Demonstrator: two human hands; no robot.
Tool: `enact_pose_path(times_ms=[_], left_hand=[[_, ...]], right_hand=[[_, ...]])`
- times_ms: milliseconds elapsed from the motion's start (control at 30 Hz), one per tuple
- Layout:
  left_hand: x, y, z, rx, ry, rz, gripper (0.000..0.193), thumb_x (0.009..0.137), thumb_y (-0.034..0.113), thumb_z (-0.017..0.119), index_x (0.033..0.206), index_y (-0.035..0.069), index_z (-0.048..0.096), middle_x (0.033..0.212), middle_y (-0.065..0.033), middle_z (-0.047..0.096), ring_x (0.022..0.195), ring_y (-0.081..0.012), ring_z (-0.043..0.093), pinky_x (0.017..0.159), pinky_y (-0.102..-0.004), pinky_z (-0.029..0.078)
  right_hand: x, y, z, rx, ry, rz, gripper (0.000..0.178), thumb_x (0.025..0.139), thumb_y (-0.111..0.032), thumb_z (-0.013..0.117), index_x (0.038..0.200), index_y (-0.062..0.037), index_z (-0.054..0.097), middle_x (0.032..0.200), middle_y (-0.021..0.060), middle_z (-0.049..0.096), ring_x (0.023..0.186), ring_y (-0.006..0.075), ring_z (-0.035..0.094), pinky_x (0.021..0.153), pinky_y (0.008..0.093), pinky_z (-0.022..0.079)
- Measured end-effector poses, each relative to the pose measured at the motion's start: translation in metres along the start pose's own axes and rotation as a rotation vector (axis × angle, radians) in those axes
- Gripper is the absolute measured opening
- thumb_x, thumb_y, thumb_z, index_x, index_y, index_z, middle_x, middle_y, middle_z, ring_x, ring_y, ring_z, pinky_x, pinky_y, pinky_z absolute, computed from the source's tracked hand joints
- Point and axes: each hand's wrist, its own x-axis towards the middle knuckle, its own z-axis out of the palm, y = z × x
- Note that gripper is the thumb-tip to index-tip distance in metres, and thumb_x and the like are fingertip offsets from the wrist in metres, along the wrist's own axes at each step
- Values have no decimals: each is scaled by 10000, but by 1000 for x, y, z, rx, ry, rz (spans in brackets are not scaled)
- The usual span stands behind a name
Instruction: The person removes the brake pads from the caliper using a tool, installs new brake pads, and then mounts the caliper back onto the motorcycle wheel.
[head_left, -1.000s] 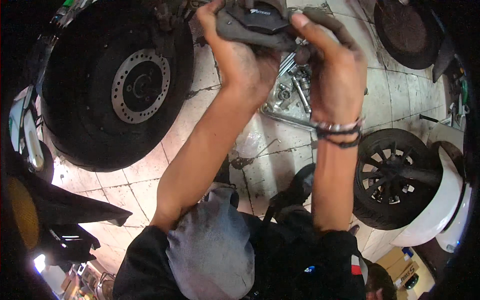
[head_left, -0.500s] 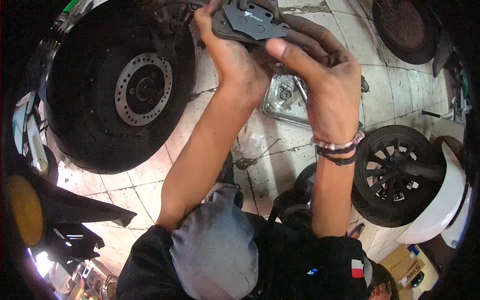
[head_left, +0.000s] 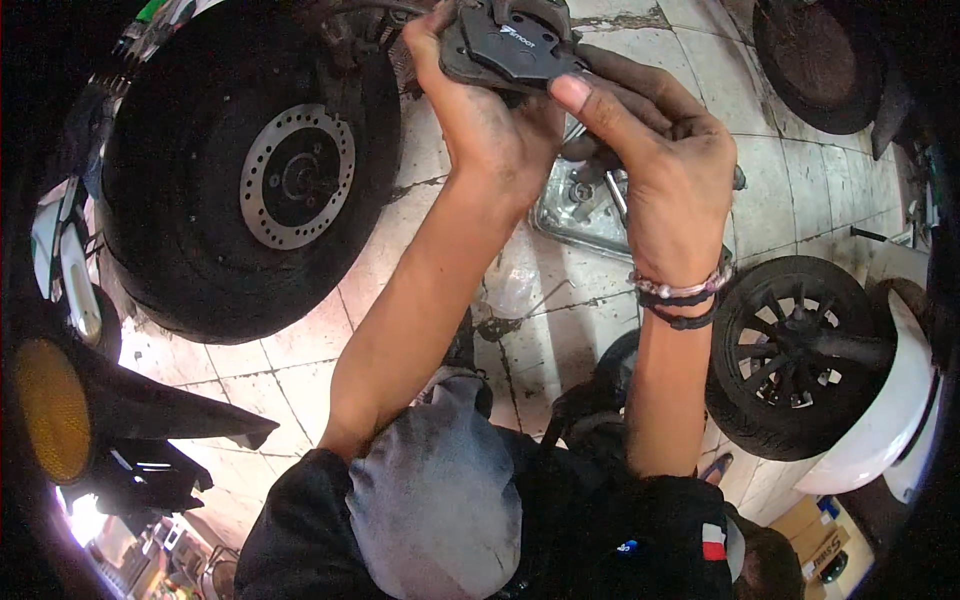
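Both hands are up at the top edge of the head view: my left hand cradles a dark, grimy block that looks like a brake caliper, thumb side along its left end and the heel of the hand under it, while part of my fingers is hidden behind it. My right hand is bent and fairly narrow, thumb tip up at the right end of a flat black brake pad; I cannot tell whether I am pinching the pad or only steadying it. That pad lies face toward me, in or against the caliper's body, with the upper part of the assembly cut off by the frame. As I judge it, the work is partway: pad and caliper are together in my grasp, but I cannot see whether the pad is fully seated or whether any pin holds it. Also undone, by my reading, is any mounting, since the caliper is well apart from the big tyre on my left and its drilled disc; whether it belongs to that wheel, I cannot tell. Below my hands, a metal tray with sockets sits on the tiled floor, partly covered by my right hand.
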Motion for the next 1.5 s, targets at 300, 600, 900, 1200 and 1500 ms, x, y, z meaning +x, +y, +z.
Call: enact_pose_path(times_ms=[300,600,900,1200,1500], left_hand=[[7,-4,-4,-18,-115,34,570,988,572,400,1039,57,638,935,-94,681,859,-274,671,819,-415,561],[5,-2,-5,-19,-108,15,566,995,568,379,1055,68,637,973,-88,678,920,-270,665,859,-433,551],[8,-1,-10,-40,-160,8,581,997,570,365,1069,57,628,988,-95,677,928,-273,660,886,-424,542],[2,7,-16,-60,-175,-67,587,1000,564,352,1066,56,639,993,-107,680,927,-286,657,874,-450,537],[1,2,-17,-146,-191,-90,591,988,572,380,1074,57,656,1000,-112,698,950,-284,666,905,-446,536]], right_hand=[[13,0,-3,311,-37,159,319,781,-47,843,1036,96,716,902,133,755,769,141,697,691,246,537],[16,0,5,374,42,171,189,822,-21,797,982,55,732,833,92,730,678,134,651,626,243,495],[19,27,14,463,130,78,397,812,-42,796,1166,39,636,943,92,730,712,94,636,601,213,458],[9,20,30,501,210,43,426,779,3,806,1156,40,609,914,82,718,710,114,625,602,219,435],[10,30,17,279,271,16,344,757,-91,874,994,52,669,875,91,744,680,134,646,637,238,491]])
